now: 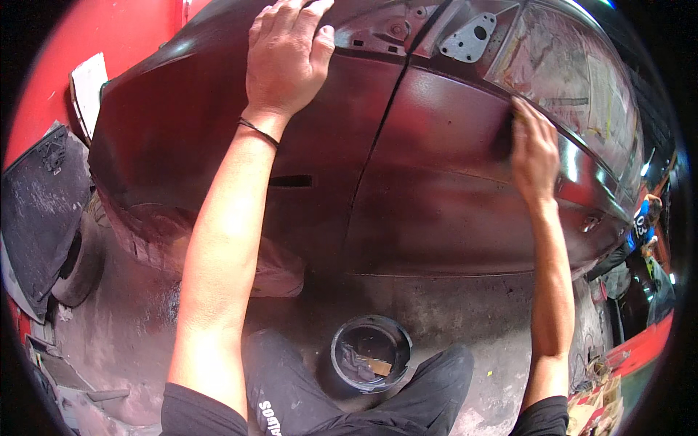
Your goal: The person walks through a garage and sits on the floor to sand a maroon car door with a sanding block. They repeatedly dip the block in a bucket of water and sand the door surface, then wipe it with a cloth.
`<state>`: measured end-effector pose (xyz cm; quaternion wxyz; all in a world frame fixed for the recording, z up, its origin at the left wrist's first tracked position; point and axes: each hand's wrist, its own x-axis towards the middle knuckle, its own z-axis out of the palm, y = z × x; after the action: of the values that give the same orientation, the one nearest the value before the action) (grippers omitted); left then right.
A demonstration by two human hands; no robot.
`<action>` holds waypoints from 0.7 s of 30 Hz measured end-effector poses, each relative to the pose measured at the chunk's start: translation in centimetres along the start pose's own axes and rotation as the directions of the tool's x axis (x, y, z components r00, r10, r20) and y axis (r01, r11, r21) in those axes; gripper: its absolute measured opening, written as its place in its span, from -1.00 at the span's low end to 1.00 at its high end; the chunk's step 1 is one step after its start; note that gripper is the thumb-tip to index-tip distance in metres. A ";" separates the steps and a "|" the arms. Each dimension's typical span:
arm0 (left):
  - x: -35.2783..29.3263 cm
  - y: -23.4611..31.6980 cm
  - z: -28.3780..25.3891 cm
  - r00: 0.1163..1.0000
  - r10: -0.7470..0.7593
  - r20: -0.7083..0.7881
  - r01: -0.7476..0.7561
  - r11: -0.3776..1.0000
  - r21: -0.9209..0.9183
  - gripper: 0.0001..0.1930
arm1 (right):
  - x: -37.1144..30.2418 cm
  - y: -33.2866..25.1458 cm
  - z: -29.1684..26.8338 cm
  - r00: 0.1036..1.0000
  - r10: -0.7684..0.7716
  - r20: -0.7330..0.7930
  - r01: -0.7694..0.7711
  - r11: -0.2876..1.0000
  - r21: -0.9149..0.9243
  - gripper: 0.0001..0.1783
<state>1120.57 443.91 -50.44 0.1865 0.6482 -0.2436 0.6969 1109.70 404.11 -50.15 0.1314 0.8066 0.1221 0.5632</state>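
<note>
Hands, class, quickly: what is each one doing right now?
Left hand: open, flat on the dark red sanded car body panel.
Right hand: pressed against the panel; any held thing cannot be told.

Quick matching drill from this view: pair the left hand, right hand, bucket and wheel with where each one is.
Things:
1. left hand
2. right hand
3. bucket
4. wheel

Places:
A. on the floor between the knees
B. flat on the fender, near its top edge
C. far left, under the wheel arch
D. on the door, pressing a dark pad below the window

Pairs: 1-B, 2-D, 3-A, 4-C
</note>
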 end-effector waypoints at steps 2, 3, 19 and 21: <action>0.2 0.0 -0.1 1.000 0.003 -0.012 -0.003 1.000 -0.004 -0.61 | 3.2 -6.6 1.0 0.990 -0.125 -0.067 0.132 0.984 0.117 -0.61; -0.1 0.5 0.5 1.000 -0.001 -0.011 0.001 1.000 -0.022 -0.61 | 4.6 -9.1 1.5 0.979 -0.186 -0.078 0.196 0.971 0.139 -0.63; -0.1 0.8 0.9 1.000 0.031 0.000 -0.031 1.000 -0.001 -0.60 | 4.4 -10.9 3.3 0.964 -0.158 -0.216 0.202 0.958 0.202 -0.68; -0.2 0.4 1.0 1.000 0.025 0.002 -0.025 1.000 -0.003 -0.59 | 5.4 -13.3 4.3 0.969 -0.130 -0.212 0.189 0.938 0.291 -0.67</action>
<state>1121.20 443.01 -50.59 0.1787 0.6456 -0.2528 0.6981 1114.86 418.14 -51.50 0.0368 0.7473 0.2859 0.5988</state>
